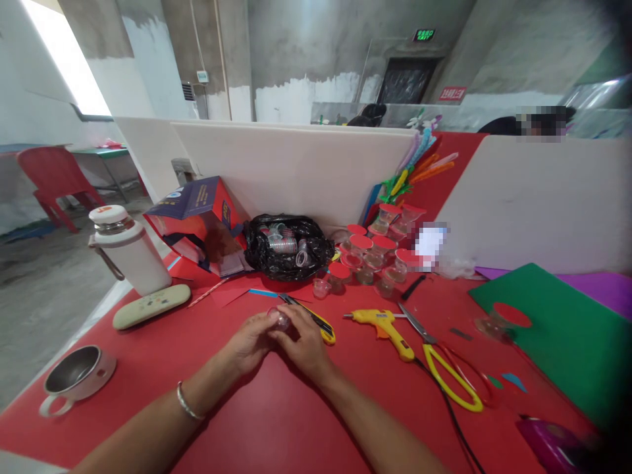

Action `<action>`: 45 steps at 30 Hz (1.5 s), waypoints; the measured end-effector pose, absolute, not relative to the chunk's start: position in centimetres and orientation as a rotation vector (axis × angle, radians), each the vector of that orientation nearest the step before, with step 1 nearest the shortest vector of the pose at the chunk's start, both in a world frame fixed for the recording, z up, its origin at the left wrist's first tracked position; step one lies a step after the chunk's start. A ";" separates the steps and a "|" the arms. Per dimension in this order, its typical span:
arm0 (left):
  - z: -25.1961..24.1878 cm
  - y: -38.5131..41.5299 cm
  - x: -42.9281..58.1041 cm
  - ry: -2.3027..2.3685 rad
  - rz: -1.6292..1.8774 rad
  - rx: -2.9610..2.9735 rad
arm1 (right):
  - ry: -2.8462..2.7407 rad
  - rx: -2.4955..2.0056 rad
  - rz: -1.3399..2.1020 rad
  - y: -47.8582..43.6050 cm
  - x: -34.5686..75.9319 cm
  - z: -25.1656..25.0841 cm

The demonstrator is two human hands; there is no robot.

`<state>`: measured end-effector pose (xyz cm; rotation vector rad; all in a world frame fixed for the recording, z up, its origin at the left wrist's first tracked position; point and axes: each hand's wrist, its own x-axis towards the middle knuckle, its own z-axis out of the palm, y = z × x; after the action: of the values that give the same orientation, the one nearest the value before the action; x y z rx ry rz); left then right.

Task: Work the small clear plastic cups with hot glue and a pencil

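A small clear plastic cup [282, 320] is held between my two hands above the red tabletop [257, 421]. My left hand [253, 341] grips it from the left, thumb at its rim. From the right, my right hand [305, 343] closes its fingers round the same cup, hiding much of it. Just beyond my right hand lies a yellow and black utility knife [323, 326]. Farther back, several similar cups with red disc tops [361, 245] stand in a cluster, and one clear cup [321, 288] sits at their front left.
A black plastic bag [261, 253] holds more clear cups. To the right lie a yellow glue gun [382, 320], its cord, and scissors [451, 378] beside a green sheet [548, 329]. On the left are a mug [101, 378], a white bottle [131, 257] and an oblong case [152, 307].
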<state>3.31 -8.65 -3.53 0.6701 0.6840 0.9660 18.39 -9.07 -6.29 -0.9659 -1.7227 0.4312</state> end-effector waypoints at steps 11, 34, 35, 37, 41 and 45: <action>-3.3 -8.6 3.4 0.724 0.984 0.690 | -1.795 -0.912 0.241 -9.1 18.2 -5.9; -3.9 -7.6 3.2 0.663 0.946 0.680 | -1.783 -0.914 0.384 -8.5 18.4 -6.1; -4.0 -7.6 3.2 0.667 0.958 0.679 | -1.786 -0.909 0.391 -8.5 18.4 -6.2; -4.1 -7.5 3.2 0.670 0.975 0.682 | -1.789 -0.899 0.403 -8.5 18.4 -6.2; -4.5 -7.4 3.1 0.672 0.983 0.699 | -1.786 -0.882 0.400 -8.4 18.4 -6.3; -4.3 -7.5 3.0 0.664 0.982 0.701 | -1.777 -0.871 0.397 -8.4 18.4 -6.1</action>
<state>3.01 -7.46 -4.34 0.7013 0.6644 0.9817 18.40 -8.42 -6.12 -0.8712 -1.7772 0.3970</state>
